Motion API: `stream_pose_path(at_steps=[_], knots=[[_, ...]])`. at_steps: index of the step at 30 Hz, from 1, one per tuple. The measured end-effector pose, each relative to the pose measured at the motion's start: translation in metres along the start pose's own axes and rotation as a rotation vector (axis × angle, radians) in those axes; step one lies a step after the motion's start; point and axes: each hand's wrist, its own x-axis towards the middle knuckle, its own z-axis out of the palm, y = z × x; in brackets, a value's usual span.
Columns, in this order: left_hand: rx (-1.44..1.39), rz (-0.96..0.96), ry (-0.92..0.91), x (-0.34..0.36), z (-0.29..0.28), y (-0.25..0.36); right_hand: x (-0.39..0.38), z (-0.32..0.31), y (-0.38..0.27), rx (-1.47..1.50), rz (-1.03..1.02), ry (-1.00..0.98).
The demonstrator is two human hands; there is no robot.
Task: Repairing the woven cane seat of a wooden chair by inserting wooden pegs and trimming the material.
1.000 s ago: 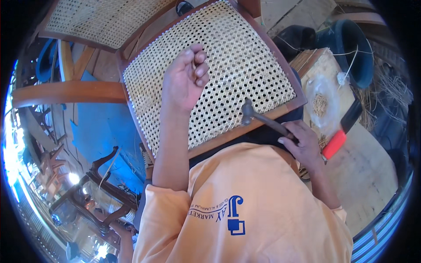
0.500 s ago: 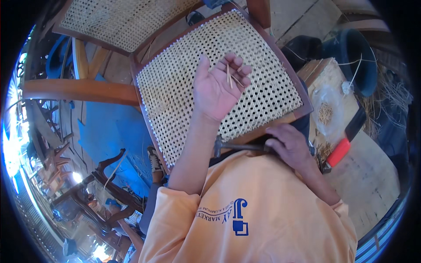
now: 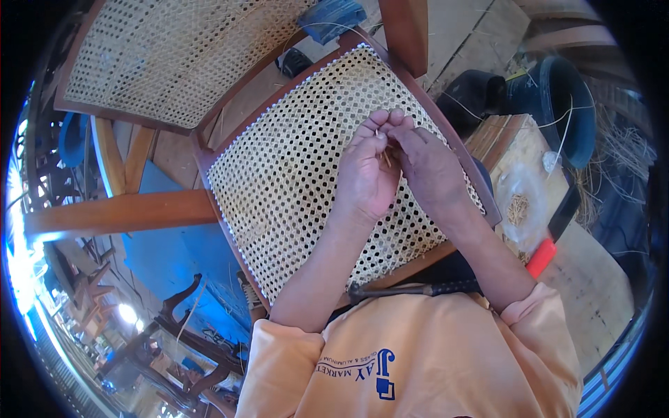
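Note:
Above the woven cane seat [image 3: 279,181] of a wooden chair, both my hands meet. My left hand [image 3: 366,181] is cupped palm up, its fingers curled around a few thin wooden pegs [image 3: 387,158]. My right hand [image 3: 435,174] reaches into it from the right with fingers pinched together; what they grip is hidden by the fingers. Across my lap, at the seat's front edge, lies a hammer [image 3: 411,290] with a dark handle, touched by neither hand.
On the right, a wooden block [image 3: 519,143] bears a clear plastic bag [image 3: 517,205] of small pegs, with a red-handled tool [image 3: 541,258] nearby. Beyond stands a dark bucket [image 3: 578,115]. The cane chair back [image 3: 181,56] rises at upper left, and a blue block [image 3: 331,19] sits at its end.
My right hand has left the hammer at my lap and moved up to the left hand. The left palm, open before with the pegs showing, has curled in around them.

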Motion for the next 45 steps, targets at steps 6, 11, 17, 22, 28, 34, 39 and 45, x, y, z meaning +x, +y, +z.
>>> stream_pose_path(at_steps=[6, 11, 17, 22, 28, 34, 39, 45], knots=[[0.312, -0.110, 0.144, 0.024, 0.003, 0.020, 0.027, -0.012, 0.023, 0.333, 0.156, 0.062], [0.566, -0.301, 0.004, 0.033, 0.000, 0.027, 0.049, -0.005, 0.031, 0.691, 0.325, 0.061], [0.374, -0.357, -0.024, 0.041, -0.011, 0.038, 0.060, -0.006, 0.033, 0.900, 0.411, -0.073], [0.439, -0.283, -0.004, 0.039, -0.013, 0.039, 0.064, 0.002, 0.036, 0.978, 0.513, -0.083], [1.241, 0.224, -0.025, 0.054, -0.017, 0.037, 0.068, 0.006, 0.041, 1.010, 0.538, -0.113], [1.477, 0.244, 0.049, 0.131, -0.012, 0.051, 0.099, 0.018, 0.067, 0.340, 0.356, 0.199], [1.602, 0.351, -0.085, 0.178, -0.016, 0.046, 0.112, 0.036, 0.079, -0.054, 0.206, 0.284], [1.799, 0.541, -0.074, 0.178, -0.023, 0.051, 0.121, 0.044, 0.064, -0.189, 0.212, 0.323]])
